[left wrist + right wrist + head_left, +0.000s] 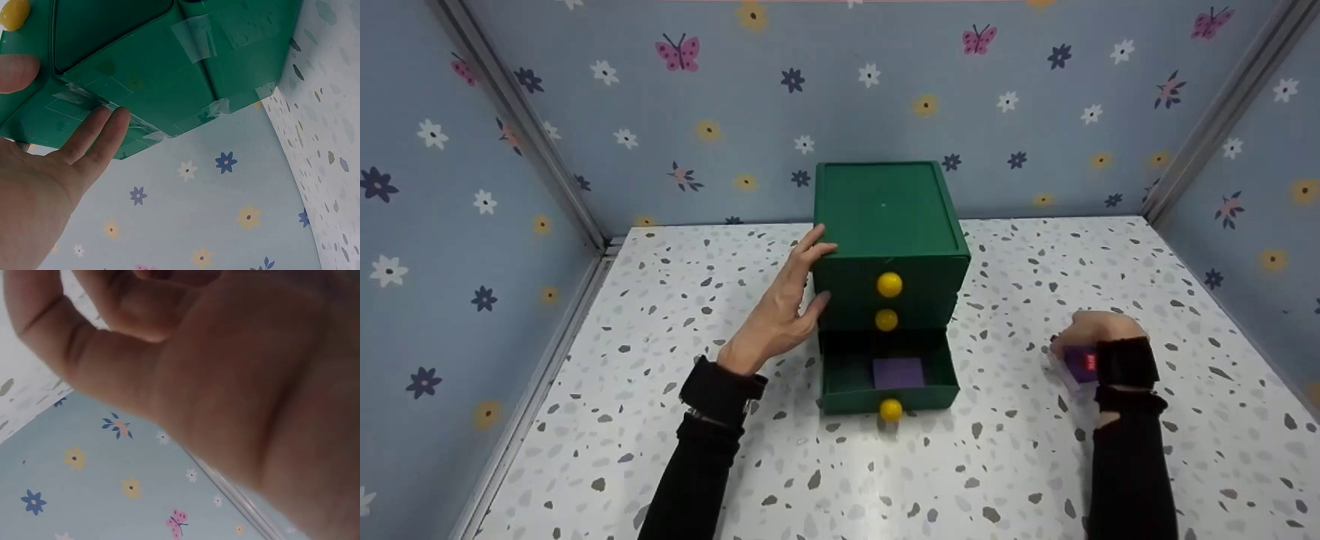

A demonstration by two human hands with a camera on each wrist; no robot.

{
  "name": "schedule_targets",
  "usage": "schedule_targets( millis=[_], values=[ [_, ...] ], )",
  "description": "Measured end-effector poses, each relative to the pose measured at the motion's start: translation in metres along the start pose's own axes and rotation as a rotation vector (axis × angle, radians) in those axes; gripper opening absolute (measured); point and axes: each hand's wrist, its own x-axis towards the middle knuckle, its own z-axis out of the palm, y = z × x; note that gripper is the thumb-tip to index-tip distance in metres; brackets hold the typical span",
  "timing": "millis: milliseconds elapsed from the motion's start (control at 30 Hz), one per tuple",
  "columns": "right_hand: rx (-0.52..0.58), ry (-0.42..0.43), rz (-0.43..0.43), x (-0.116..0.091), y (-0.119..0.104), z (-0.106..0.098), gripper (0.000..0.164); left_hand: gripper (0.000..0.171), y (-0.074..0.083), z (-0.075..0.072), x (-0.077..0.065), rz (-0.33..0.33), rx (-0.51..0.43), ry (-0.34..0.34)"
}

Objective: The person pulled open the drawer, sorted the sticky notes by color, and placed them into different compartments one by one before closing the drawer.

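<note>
A green drawer cabinet (891, 210) with round yellow knobs stands on the speckled table, its bottom drawer (847, 399) pulled out. Inside that drawer lies a flat purple rectangle (898, 373). My left hand (772, 319) rests against the cabinet's left side, fingers extended; in the left wrist view, two fingertips (115, 115) touch the taped green side. Over to the right, my right hand (1099, 330) is curled over a small purple box (1080, 364) with a red label and clear edges, partly hidden by the hand and wrist. Curled fingers fill the right wrist view, hiding the box.
The white speckled tabletop (660, 450) spreads around the cabinet. Behind it rises a blue wall (870, 120) with flowers and butterflies, and similar panels stand at left and right. Metal strips (521, 112) run along the corners. The middle knob (886, 320) and top knob (889, 285) sit above the pulled-out drawer.
</note>
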Motion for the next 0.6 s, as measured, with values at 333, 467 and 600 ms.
schedule_targets(
  millis=[333,467,600],
  values=[
    [-0.229,0.098,-0.308,-0.034,-0.042,-0.004,0.064,0.062,0.001,-0.001,0.001,0.010,-0.005,0.005],
    [-0.183,0.152,-0.453,-0.058,-0.062,0.006,0.068,0.062,0.001,-0.001,0.001,0.018,-0.002,0.011],
    [-0.136,0.139,-0.629,-0.076,-0.080,0.019,0.066,0.062,0.001,-0.001,0.001,0.009,-0.004,0.005]
  ],
)
